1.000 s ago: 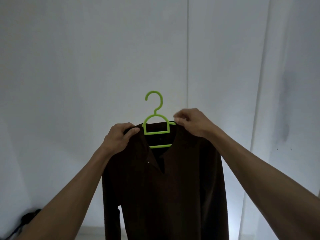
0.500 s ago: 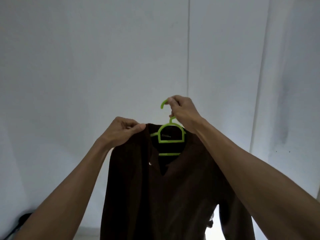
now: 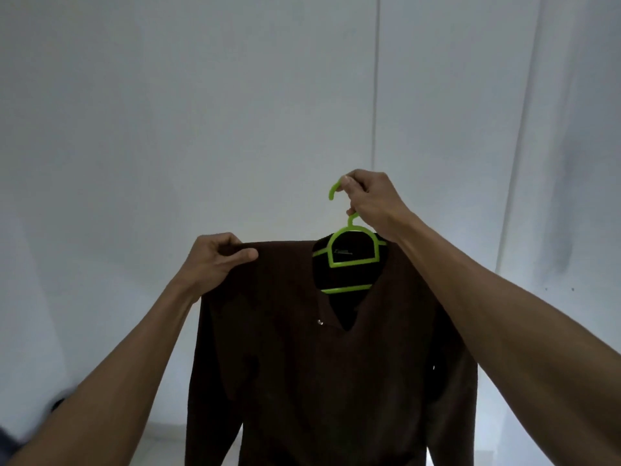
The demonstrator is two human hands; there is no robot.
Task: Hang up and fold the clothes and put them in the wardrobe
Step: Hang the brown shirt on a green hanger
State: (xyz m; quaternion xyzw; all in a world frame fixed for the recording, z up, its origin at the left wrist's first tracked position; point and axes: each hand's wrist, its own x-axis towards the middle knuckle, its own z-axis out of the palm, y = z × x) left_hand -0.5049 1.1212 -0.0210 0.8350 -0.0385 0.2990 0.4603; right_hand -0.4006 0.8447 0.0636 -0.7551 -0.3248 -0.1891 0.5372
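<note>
1. Sweater [image 3: 319, 364], dark brown with long sleeves and a V-neck, is being held up in the air in front of a pale wall [image 3: 201, 112], draped over a green hanger [image 3: 349, 255].
2. The hanger's hook is being pinched by the right hand [image 3: 371, 200], directly above the sweater's neckline; this grip is closed on the hook, whose green tip is sticking out to the left of the fingers.
3. The sweater's shoulder, to the left of the hanger, is being gripped by the left hand [image 3: 218, 258], with the thumb lying over the cloth and the fingers curled behind it.
4. The hanger's frame and lower bar are being shown through the open neckline, with a small label seen behind them.
5. The sweater's body and sleeves are hanging straight down below the hanger, running out of the bottom of the view.
6. A vertical seam [image 3: 375, 95] in the wall is being seen above the hanger.
</note>
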